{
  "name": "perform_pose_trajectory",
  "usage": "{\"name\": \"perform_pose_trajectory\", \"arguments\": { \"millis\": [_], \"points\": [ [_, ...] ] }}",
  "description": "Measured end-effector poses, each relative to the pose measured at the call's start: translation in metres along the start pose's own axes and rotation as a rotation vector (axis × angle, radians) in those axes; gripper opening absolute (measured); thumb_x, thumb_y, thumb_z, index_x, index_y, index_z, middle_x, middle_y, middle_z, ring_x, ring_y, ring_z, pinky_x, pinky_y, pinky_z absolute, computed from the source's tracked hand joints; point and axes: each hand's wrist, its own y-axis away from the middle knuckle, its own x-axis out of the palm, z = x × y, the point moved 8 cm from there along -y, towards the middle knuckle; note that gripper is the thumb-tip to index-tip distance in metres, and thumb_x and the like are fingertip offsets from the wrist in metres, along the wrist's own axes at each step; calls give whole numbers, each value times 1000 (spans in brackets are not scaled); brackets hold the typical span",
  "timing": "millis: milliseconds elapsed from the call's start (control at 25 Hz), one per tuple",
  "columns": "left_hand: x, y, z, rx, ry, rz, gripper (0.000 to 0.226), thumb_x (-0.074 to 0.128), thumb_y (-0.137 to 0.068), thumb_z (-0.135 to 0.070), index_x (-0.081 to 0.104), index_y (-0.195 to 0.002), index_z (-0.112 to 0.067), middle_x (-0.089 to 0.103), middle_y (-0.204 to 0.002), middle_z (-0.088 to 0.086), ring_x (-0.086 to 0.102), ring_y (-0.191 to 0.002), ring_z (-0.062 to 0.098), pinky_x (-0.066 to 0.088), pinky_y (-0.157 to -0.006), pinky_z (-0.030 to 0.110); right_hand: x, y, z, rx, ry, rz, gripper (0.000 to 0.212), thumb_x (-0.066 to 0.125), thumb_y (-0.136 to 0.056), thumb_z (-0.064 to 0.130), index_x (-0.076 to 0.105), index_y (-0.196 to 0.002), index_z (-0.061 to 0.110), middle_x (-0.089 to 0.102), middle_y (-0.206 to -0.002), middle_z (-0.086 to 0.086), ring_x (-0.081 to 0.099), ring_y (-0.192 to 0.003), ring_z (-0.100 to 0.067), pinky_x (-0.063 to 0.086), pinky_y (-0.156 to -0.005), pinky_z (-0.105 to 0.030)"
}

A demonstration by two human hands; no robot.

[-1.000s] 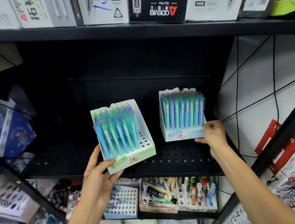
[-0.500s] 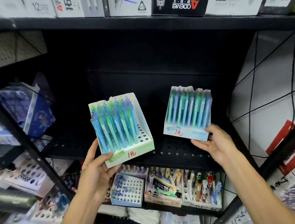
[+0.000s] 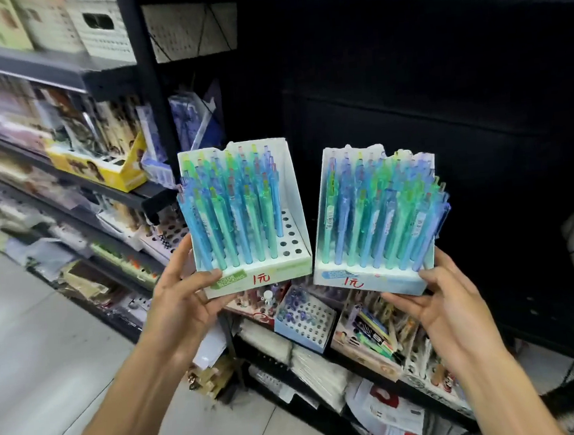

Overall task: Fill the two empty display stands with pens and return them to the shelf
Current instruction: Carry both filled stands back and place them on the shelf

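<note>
Two white cardboard display stands full of blue and green pens are held in the air in front of a dark black shelf bay (image 3: 442, 109). My left hand (image 3: 185, 300) grips the front left corner of the left stand (image 3: 291, 196), which has a green label and a column of bare holes on its right. My right hand (image 3: 447, 304) holds the lower right corner of the right stand (image 3: 369, 281), thumb on its front, fingers underneath. This stand has a blue label and is tilted slightly to the right. Both carry a red handwritten price.
Below the stands, a lower shelf holds a blue pen stand (image 3: 304, 319) with few pens and trays of mixed stationery (image 3: 374, 341). To the left run shelves with a yellow box (image 3: 103, 166) and packaged goods. Grey floor tiles (image 3: 42, 356) lie at lower left.
Both stands have come off the dark shelf and toward me, now held close together in the air. The view has swung left and down, showing the aisle floor.
</note>
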Motion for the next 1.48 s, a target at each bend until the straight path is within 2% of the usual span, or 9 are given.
{"name": "perform_pose_trajectory", "arguments": {
  "millis": [120,240,440,560,840,1040,1160,1280,1480],
  "points": [
    [-48,23,-24,33,-8,-54,79,59,-74,5,48,-144,-30,69,-126,4,72,-99,35,63,-65,37,45,22,-27,64,11,66,42,43,-98,-1,63,-112,33,67,-123,-7,73,-98,-26,62,-76,-46],
    [-103,49,-49,69,9,-139,77,59,-72,5,51,-141,-30,70,-123,5,72,-98,34,62,-74,43,86,39,-63,121,27,140,46,43,-98,0,60,-131,26,67,-127,-7,72,-102,-28,61,-80,-47],
    [-226,104,-81,70,44,-342,78,60,-74,5,48,-141,-32,74,-116,5,74,-93,33,58,-82,49,163,89,-149,230,66,193,46,43,-97,-1,58,-135,23,68,-126,-8,71,-102,-30,61,-78,-48],
    [-299,140,-98,82,61,-466,74,57,-83,7,45,-143,-34,74,-113,6,73,-94,34,61,-80,45,211,119,-201,322,39,224,47,43,-96,-1,58,-131,25,67,-124,-10,70,-103,-34,63,-68,-43],
    [-424,198,-147,182,148,-643,70,55,-84,7,50,-140,-35,73,-117,5,74,-80,26,63,-70,38,325,162,-283,402,106,356,46,43,-95,-2,55,-135,17,65,-128,-14,74,-91,-30,62,-65,-40],
    [-489,187,-185,265,179,-731,68,55,-84,7,52,-139,-33,73,-116,5,73,-79,25,62,-72,37,415,156,-326,417,140,429,47,43,-94,-4,53,-137,14,63,-128,-17,68,-104,-39,61,-74,-52],
    [-525,165,-210,294,174,-787,67,54,-85,8,52,-138,-33,76,-108,0,73,-79,26,62,-75,38,476,143,-354,440,156,479,42,42,-95,-4,55,-131,14,65,-121,-18,69,-96,-38,62,-70,-49],
    [-569,131,-243,331,155,-846,66,54,-84,7,54,-138,-31,74,-114,3,72,-79,25,61,-79,38,550,115,-388,470,173,533,38,40,-94,-5,61,-116,20,67,-115,-16,69,-91,-36,63,-67,-45],
    [-626,59,-300,386,219,-933,63,55,-85,7,57,-134,-32,72,-117,7,74,-79,25,62,-74,37,671,60,-430,529,196,628,39,41,-95,-4,60,-117,22,68,-115,-17,68,-99,-40,62,-68,-48]
  ]
}}
